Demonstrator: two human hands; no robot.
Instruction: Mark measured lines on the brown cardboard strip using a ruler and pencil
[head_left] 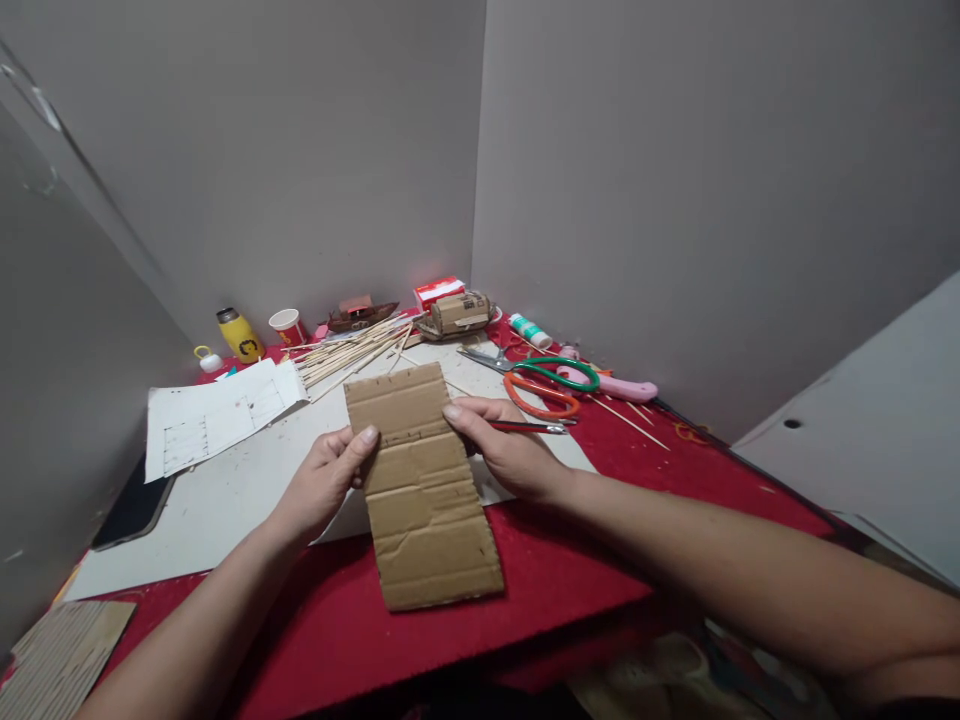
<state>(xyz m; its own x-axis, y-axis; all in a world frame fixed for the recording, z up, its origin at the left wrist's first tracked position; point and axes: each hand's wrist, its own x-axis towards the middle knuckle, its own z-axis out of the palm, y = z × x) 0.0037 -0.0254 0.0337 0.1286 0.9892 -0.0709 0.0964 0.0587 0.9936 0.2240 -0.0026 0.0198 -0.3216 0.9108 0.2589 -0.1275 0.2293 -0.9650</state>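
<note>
A creased rectangular piece of brown cardboard is held up over the front of the table, its long side running towards me. My left hand grips its left edge, thumb on the face and fingers behind. On the right edge, my right hand pinches the cardboard the same way. A dark pen or pencil sticks out to the right from under that hand; how it is held is partly hidden. Faint marks and a dark line cross the cardboard's upper part.
White paper covers part of the red tabletop. Scissors, a pink-handled tool and a glue bottle lie to the right. Wooden sticks, a drawn plan, a phone and a cardboard model lie behind or left.
</note>
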